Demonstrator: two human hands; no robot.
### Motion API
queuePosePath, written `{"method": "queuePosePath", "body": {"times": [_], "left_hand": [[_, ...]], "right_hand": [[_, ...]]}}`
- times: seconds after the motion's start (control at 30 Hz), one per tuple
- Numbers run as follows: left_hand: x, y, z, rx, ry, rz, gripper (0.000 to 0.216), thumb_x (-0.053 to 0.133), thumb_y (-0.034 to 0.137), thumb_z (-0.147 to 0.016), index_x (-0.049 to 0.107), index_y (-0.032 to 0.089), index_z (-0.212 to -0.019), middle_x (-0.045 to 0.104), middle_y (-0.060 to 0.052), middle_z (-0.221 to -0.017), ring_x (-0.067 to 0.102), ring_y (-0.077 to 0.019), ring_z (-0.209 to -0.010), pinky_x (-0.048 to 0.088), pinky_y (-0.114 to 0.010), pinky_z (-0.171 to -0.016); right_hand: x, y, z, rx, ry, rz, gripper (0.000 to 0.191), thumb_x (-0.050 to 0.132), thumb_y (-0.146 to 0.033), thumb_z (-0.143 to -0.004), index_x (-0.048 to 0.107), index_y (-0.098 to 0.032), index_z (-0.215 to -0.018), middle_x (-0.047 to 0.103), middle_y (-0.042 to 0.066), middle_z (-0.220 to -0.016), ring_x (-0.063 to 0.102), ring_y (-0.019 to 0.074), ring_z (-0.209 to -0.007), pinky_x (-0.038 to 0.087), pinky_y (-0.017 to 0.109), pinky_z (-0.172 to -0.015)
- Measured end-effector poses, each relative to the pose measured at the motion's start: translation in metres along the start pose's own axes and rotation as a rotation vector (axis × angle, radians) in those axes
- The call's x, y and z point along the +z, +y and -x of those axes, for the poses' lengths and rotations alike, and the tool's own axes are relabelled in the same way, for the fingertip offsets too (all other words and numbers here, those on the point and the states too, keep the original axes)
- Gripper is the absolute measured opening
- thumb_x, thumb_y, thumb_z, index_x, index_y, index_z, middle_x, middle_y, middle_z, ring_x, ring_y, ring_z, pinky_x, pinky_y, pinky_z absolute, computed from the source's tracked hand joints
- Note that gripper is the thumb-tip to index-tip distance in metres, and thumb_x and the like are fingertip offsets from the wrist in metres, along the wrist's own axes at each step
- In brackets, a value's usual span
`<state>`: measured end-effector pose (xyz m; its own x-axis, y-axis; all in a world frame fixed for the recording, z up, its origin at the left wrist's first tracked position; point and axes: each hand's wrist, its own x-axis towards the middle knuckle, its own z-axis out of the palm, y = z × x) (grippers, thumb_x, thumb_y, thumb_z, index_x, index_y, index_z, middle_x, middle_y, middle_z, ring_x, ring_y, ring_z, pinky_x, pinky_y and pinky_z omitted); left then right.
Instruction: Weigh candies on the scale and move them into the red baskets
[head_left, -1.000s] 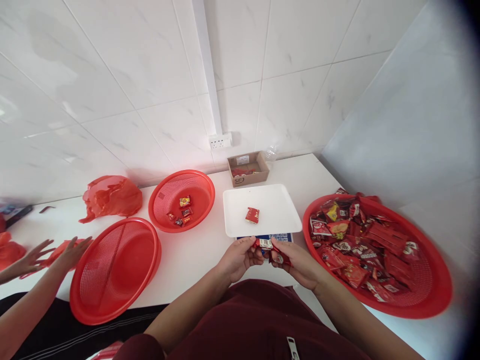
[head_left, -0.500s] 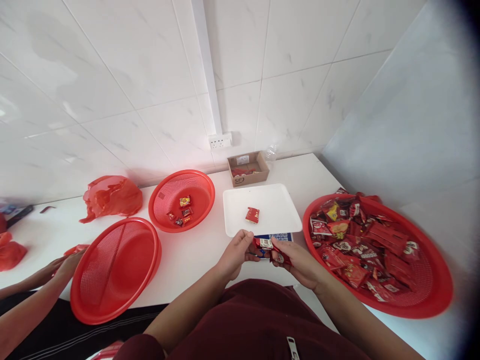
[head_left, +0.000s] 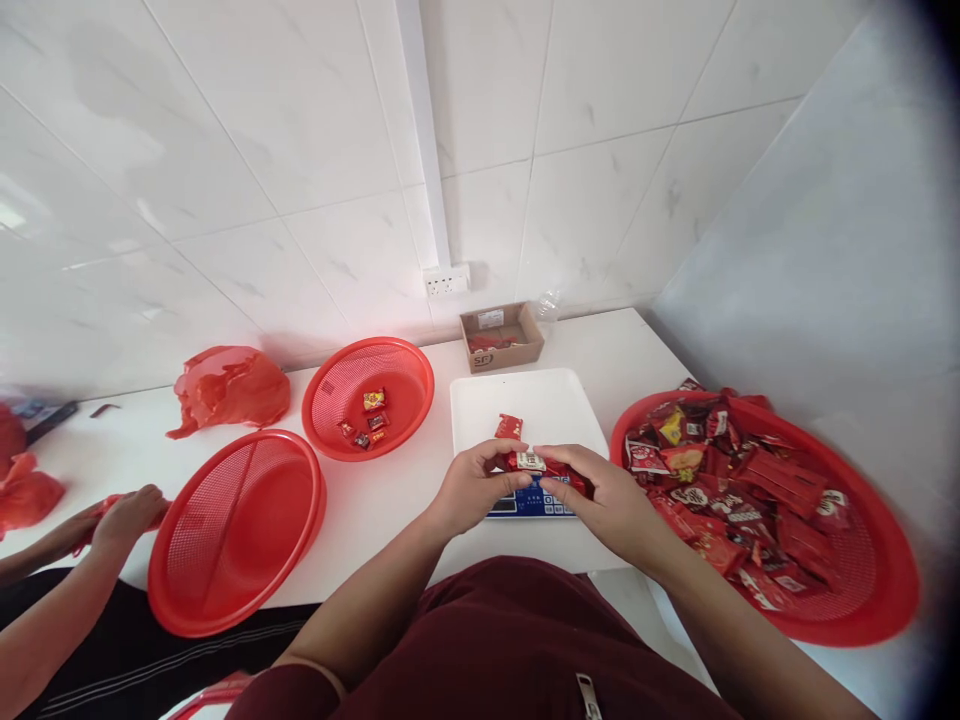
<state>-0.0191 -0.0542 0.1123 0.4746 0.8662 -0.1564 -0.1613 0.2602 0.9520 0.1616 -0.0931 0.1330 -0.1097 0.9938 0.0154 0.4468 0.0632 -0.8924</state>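
My left hand [head_left: 474,490] pinches the left end of a small wrapped snack [head_left: 529,461] with a cream label on a red wrapper. The fingers of my right hand [head_left: 600,500] close on the right side of it, with more red wrapper showing under that palm. Both hands are above the front edge of a white weighing tray [head_left: 555,395]. Beneath it shows the blue keypad of a scale [head_left: 555,503], partly covered by my hands. One red snack packet [head_left: 509,426] lies on the tray just beyond my fingers.
To the right a large red basket [head_left: 877,600] is heaped with wrapped snacks. Left stand a red basket [head_left: 416,400] with several sweets and another red basket [head_left: 285,560]. A cardboard box [head_left: 502,356] and a red plastic bag [head_left: 232,390] sit by the wall. A co-worker's hands [head_left: 127,520] are far left.
Both hands have moved forward a little with the snack, closer to the packet on the tray. More of the scale's keypad now shows below them.
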Motion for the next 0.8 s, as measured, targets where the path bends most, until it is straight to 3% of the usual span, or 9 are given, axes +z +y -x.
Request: {"method": "queuePosePath", "body": {"times": [0.33, 0.8], "left_hand": [[0.001, -0.008, 0.002, -0.018, 0.005, 0.0, 0.039, 0.078, 0.037, -0.062, 0.064, 0.017, -0.093, 0.061, -0.001, -0.081, 0.056, -0.0126, -0.073, 0.044, -0.027, -0.072], [0.004, -0.009, 0.001, -0.07, 0.012, 0.044, 0.043, 0.078, 0.044, -0.059, 0.061, 0.017, -0.087, 0.06, 0.001, -0.071, 0.056, -0.0107, -0.063, 0.047, -0.027, -0.066]], "right_hand": [[0.007, 0.006, -0.005, 0.029, 0.032, 0.008, 0.028, 0.058, -0.046, -0.077, 0.067, -0.024, -0.092, 0.071, 0.006, -0.093, 0.064, 0.0225, -0.089, 0.05, 0.036, -0.08], [0.012, 0.013, -0.006, 0.106, -0.031, -0.033, 0.03, 0.057, -0.049, -0.078, 0.067, -0.024, -0.091, 0.071, 0.004, -0.091, 0.063, 0.0207, -0.086, 0.05, 0.031, -0.072]]}}
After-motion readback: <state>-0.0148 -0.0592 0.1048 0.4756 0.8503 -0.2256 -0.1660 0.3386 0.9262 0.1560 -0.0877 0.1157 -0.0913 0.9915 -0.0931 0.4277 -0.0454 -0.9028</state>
